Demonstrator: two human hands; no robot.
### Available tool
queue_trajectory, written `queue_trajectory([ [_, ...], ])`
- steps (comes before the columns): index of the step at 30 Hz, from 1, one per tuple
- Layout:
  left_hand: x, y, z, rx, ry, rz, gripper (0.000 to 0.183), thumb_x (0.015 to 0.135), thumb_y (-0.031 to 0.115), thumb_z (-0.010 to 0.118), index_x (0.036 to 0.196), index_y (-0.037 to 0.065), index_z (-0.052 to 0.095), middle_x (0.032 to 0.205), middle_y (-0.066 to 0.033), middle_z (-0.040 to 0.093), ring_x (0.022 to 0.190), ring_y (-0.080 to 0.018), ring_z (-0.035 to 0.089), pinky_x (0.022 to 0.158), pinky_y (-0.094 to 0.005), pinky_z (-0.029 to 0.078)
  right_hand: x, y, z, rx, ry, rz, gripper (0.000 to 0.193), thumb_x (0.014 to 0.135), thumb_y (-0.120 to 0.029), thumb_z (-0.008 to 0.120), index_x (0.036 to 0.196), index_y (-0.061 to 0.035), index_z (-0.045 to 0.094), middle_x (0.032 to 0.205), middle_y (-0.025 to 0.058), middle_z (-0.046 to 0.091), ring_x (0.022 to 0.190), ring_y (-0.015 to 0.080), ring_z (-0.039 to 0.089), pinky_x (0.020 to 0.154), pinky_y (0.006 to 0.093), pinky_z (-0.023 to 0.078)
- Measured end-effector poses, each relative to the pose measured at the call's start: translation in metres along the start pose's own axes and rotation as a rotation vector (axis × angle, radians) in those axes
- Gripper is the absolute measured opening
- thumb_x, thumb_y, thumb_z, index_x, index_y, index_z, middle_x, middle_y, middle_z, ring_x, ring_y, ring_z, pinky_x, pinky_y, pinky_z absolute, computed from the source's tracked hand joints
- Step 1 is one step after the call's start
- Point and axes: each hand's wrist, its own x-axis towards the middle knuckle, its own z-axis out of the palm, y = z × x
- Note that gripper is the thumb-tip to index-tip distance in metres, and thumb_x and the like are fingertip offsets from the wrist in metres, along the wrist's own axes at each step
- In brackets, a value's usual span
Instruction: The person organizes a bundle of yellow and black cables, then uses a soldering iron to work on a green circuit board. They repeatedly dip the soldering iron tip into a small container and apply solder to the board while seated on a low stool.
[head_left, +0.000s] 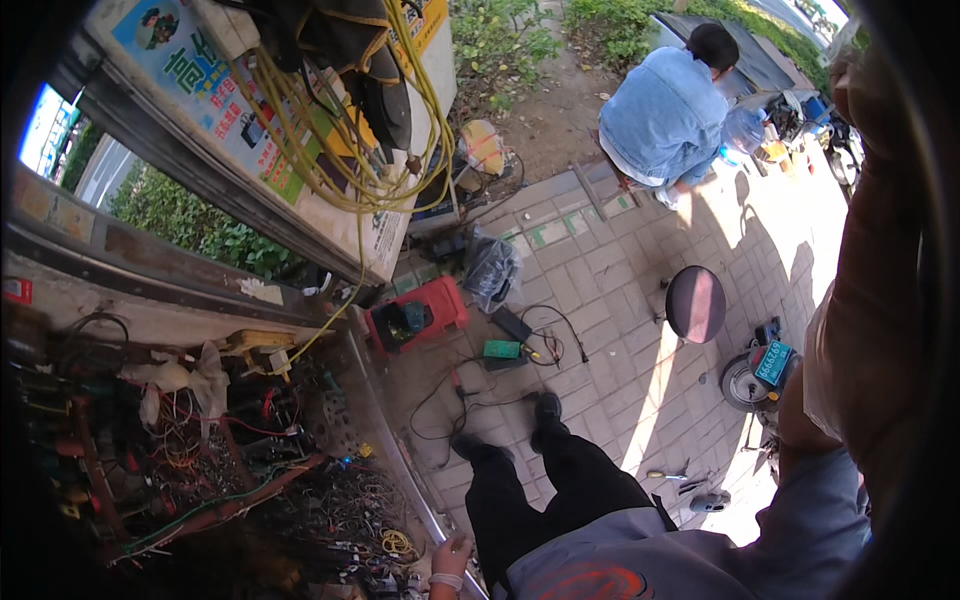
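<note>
My left hand (453, 553), with a pale band at the wrist, is low in the view beside a metal rail (428, 515). Its fingers are loosely bent, and I see nothing in them. Whether it touches the rail I cannot tell. My right arm is raised close along the right side, and my right hand (868, 85) is a dark shape at the upper right rim. Its fingers are too dark to make out. On the paving ahead of my shoes lie a green box (502, 349), a black power adapter (511, 323) with cables, and an open red case (416, 314).
At left is a crowded bench of tangled wires (200, 420). Yellow cable (440, 130) hangs from a sign panel. A person in a denim jacket (665, 115) crouches far right. A round stool (695, 304), a wheel (745, 382) and tools (668, 476) are on the paving.
</note>
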Motion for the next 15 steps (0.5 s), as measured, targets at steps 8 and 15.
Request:
queue_trajectory([
  [8, 0.178, 0.071, 0.001, 0.166, -0.118, 0.186, 0.032, 0.089, 0.032, 0.068, 0.105, 0.004, 0.068, 0.096, -0.0181, 0.068, 0.092, -0.0317, 0.067, 0.079, -0.0393, 0.053, -0.139, -0.077, 0.191, 0.373, -0.328, 0.099, 0.073, 0.087, -0.036, 0.075, 0.141, 0.0037, 0.045, 0.120, 0.0179, 0.063, 0.105, 0.0234, 0.062, 0.095, 0.0373, 0.048],
  [15, 0.314, 0.064, 0.060, 0.125, -0.098, 0.326, 0.037, 0.086, 0.030, 0.070, 0.112, 0.003, 0.072, 0.102, -0.0183, 0.073, 0.095, -0.0340, 0.070, 0.085, -0.0416, 0.055, -0.292, -0.088, 0.354, 0.537, -0.586, -0.149, 0.077, 0.085, -0.037, 0.078, 0.142, 0.0029, 0.044, 0.121, 0.0178, 0.063, 0.106, 0.0238, 0.062, 0.096, 0.0377, 0.048],
])
